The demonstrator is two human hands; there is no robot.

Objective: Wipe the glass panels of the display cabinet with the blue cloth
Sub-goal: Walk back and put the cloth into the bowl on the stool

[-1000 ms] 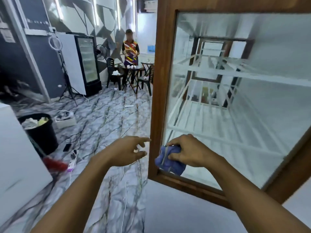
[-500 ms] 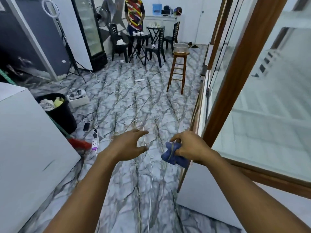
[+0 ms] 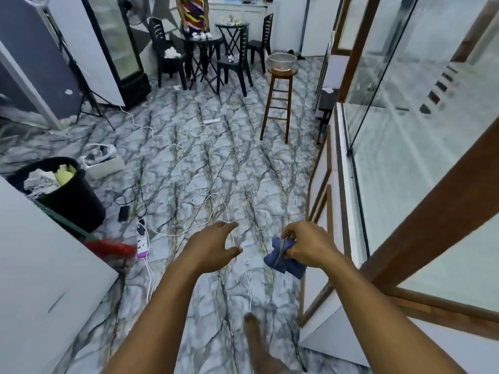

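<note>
My right hand (image 3: 306, 245) grips a bunched blue cloth (image 3: 280, 257) in front of me, above the marble floor and just left of the display cabinet. The cloth touches no glass. The cabinet's wooden-framed glass panels (image 3: 421, 147) fill the right side of the view, with a brown frame post (image 3: 432, 220) slanting across them. My left hand (image 3: 214, 245) hovers to the left of the cloth with fingers spread and relaxed, holding nothing.
White cables (image 3: 216, 211) and a power strip (image 3: 142, 238) lie on the floor. A black bin (image 3: 73, 201) stands left beside a white counter (image 3: 40, 265). A wooden stool (image 3: 279, 101) carries a bowl. A person (image 3: 193, 12) stands by black chairs at the back.
The view has swung left, away from the glass panel, along the cabinet's side. My right hand with the cloth has come off the glass and now hangs over the floor.
</note>
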